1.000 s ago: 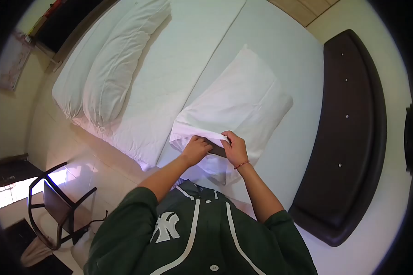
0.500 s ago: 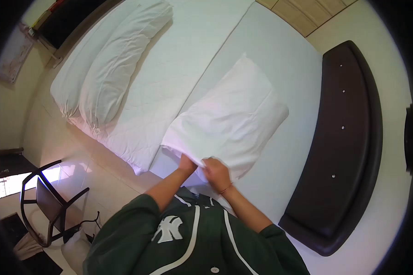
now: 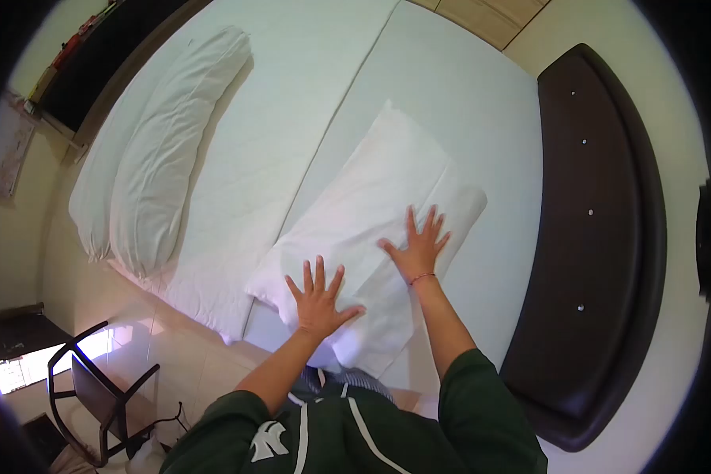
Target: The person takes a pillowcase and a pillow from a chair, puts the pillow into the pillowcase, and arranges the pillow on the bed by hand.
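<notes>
A white pillow in a white case lies on the bed, its near end towards my body. My left hand is spread over the near left part of the case, fingers apart and holding nothing. Further up and to the right, my right hand is also spread on the pillow, with a thin red bracelet at its wrist. The near edge of the case hangs close to the bed's edge.
Two long white bolsters lie side by side on the bed's left part. A dark padded headboard stands at the right. On the tiled floor at lower left is a black-framed chair. The white mattress extends behind the pillow.
Both hands have let go of the case's near edge and now lie spread on top of the pillow. The right hand has moved up and away from the left.
</notes>
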`<act>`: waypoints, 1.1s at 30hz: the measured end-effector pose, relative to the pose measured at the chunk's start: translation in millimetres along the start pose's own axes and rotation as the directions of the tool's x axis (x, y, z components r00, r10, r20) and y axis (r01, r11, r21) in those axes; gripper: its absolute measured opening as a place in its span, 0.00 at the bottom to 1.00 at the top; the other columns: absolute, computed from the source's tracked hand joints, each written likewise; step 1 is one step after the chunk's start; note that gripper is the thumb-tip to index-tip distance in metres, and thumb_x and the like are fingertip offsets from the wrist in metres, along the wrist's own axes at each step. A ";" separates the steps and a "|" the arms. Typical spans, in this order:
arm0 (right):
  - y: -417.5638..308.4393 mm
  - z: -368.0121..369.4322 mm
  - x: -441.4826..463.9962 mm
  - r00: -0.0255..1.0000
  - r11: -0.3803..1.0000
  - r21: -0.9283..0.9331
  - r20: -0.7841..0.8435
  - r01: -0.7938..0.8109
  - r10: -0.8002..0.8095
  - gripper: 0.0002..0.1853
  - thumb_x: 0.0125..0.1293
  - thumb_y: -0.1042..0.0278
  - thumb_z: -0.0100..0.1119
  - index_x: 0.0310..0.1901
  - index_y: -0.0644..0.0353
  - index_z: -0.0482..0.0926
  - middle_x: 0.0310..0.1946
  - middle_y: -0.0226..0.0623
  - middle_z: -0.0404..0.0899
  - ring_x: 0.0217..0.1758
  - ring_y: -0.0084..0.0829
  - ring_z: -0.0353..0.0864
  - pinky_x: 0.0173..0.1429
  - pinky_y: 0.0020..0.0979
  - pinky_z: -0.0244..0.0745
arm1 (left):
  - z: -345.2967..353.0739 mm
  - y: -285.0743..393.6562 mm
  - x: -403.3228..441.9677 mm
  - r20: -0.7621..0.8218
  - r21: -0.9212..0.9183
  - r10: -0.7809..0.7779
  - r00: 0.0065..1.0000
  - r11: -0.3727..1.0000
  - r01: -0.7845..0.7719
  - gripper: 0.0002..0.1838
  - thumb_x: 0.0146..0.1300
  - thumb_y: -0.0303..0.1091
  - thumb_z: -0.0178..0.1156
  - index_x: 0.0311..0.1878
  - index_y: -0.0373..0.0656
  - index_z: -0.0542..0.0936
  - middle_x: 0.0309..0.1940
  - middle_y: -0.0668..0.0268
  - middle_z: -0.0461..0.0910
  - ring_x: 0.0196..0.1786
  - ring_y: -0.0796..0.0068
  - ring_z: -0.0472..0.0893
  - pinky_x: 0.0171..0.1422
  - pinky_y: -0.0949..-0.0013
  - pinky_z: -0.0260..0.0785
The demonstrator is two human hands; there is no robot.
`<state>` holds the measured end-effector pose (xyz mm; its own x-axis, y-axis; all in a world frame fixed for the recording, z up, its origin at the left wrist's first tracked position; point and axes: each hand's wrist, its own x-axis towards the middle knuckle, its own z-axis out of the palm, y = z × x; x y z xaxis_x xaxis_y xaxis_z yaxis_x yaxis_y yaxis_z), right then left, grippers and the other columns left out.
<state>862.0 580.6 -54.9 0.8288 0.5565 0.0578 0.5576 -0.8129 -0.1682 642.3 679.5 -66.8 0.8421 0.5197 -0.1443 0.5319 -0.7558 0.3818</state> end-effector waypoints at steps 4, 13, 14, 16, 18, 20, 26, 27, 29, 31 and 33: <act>4.9 70.2 9.4 0.948 1.000 -0.018 0.317 0.007 0.000 0.53 0.49 0.19 0.49 0.74 0.36 0.49 0.76 0.46 0.28 0.78 0.54 0.22 0.70 0.67 0.18 | 57.4 -29.4 0.1 0.264 0.105 -0.118 0.957 0.990 0.093 0.56 0.47 0.81 0.48 0.76 0.62 0.49 0.77 0.54 0.34 0.78 0.51 0.29 0.70 0.31 0.16; 15.8 -9.9 121.9 0.816 0.995 0.066 0.568 0.081 -0.104 0.38 0.59 0.35 0.55 0.69 0.43 0.63 0.72 0.46 0.54 0.76 0.51 0.46 0.73 0.62 0.32 | 12.3 39.3 68.2 0.108 -0.067 -0.112 0.988 0.991 0.119 0.50 0.53 0.72 0.54 0.74 0.54 0.55 0.76 0.51 0.41 0.77 0.48 0.37 0.68 0.27 0.20; 23.8 1.7 129.1 0.958 0.984 0.089 0.231 0.153 -0.170 0.38 0.60 0.36 0.54 0.69 0.43 0.62 0.72 0.46 0.53 0.76 0.51 0.45 0.73 0.63 0.32 | 18.9 48.3 78.7 0.084 -0.014 -0.069 0.994 0.997 0.070 0.50 0.53 0.72 0.53 0.74 0.52 0.55 0.75 0.50 0.41 0.77 0.47 0.37 0.68 0.26 0.19; 35.6 30.6 146.5 0.975 0.977 -0.013 -0.066 0.214 -0.214 0.39 0.62 0.32 0.48 0.71 0.40 0.58 0.75 0.42 0.45 0.78 0.48 0.38 0.74 0.62 0.27 | 45.3 42.9 92.7 0.072 0.028 -0.028 0.997 0.999 0.026 0.52 0.54 0.75 0.49 0.74 0.50 0.54 0.75 0.48 0.40 0.77 0.44 0.34 0.66 0.25 0.16; 49.7 82.6 151.8 0.974 0.974 -0.001 0.007 0.225 -0.225 0.41 0.62 0.28 0.44 0.73 0.39 0.54 0.76 0.40 0.39 0.79 0.48 0.33 0.73 0.63 0.23 | 74.0 26.6 94.1 0.101 0.053 -0.032 0.994 0.998 0.027 0.52 0.54 0.75 0.48 0.74 0.50 0.53 0.75 0.47 0.38 0.77 0.43 0.33 0.66 0.25 0.16; 56.9 117.8 153.1 0.974 0.977 -0.008 0.079 0.213 -0.212 0.42 0.62 0.25 0.37 0.74 0.36 0.51 0.77 0.36 0.35 0.79 0.45 0.30 0.74 0.60 0.20 | 86.8 22.8 100.4 0.133 0.078 -0.036 0.990 0.997 0.026 0.52 0.54 0.76 0.46 0.74 0.49 0.53 0.75 0.44 0.36 0.77 0.42 0.33 0.66 0.25 0.15; 47.0 91.3 174.9 0.943 0.965 0.104 0.213 0.239 -0.257 0.42 0.59 0.26 0.45 0.69 0.45 0.61 0.71 0.41 0.53 0.76 0.43 0.44 0.74 0.59 0.26 | 74.4 30.5 110.0 0.142 0.056 -0.051 0.989 0.998 0.043 0.50 0.56 0.72 0.49 0.74 0.48 0.53 0.75 0.44 0.36 0.77 0.45 0.34 0.68 0.27 0.17; 45.2 64.3 186.8 0.917 0.963 0.133 0.301 0.233 -0.264 0.42 0.58 0.27 0.47 0.68 0.48 0.64 0.69 0.43 0.58 0.75 0.42 0.48 0.74 0.59 0.28 | 62.6 26.2 103.7 0.146 -0.005 -0.067 0.987 0.998 0.068 0.51 0.55 0.69 0.53 0.74 0.46 0.53 0.75 0.46 0.37 0.77 0.45 0.34 0.70 0.29 0.18; 70.1 44.2 227.3 0.962 0.958 0.195 0.134 0.210 -0.238 0.44 0.54 0.29 0.56 0.63 0.56 0.67 0.60 0.44 0.68 0.69 0.41 0.60 0.75 0.50 0.40 | 32.4 10.0 69.3 -0.023 -0.125 -0.225 0.974 0.967 0.221 0.55 0.51 0.59 0.65 0.74 0.39 0.50 0.76 0.49 0.36 0.78 0.48 0.34 0.73 0.35 0.18; 112.6 48.5 258.3 0.984 0.974 0.178 -0.136 0.142 -0.119 0.49 0.50 0.29 0.61 0.65 0.59 0.66 0.62 0.45 0.67 0.67 0.42 0.64 0.74 0.43 0.50 | 48.5 -32.3 29.5 -0.325 -0.182 -0.561 0.761 0.827 0.532 0.57 0.51 0.52 0.67 0.74 0.37 0.44 0.75 0.48 0.37 0.77 0.53 0.39 0.77 0.49 0.24; 145.2 71.3 265.9 0.965 0.906 0.371 0.229 -0.205 0.125 0.53 0.43 0.28 0.65 0.63 0.63 0.67 0.62 0.47 0.69 0.65 0.43 0.67 0.70 0.39 0.58 | 78.4 -72.6 2.2 -0.157 -0.638 -0.939 0.307 0.334 0.694 0.53 0.56 0.49 0.67 0.73 0.35 0.44 0.73 0.47 0.47 0.75 0.51 0.47 0.77 0.55 0.38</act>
<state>1160.1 622.8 -134.1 0.8590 0.4752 -0.1906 0.3178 -0.7868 -0.5291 612.6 704.3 -166.5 -0.2547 0.9316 -0.2594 0.7053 0.3625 0.6092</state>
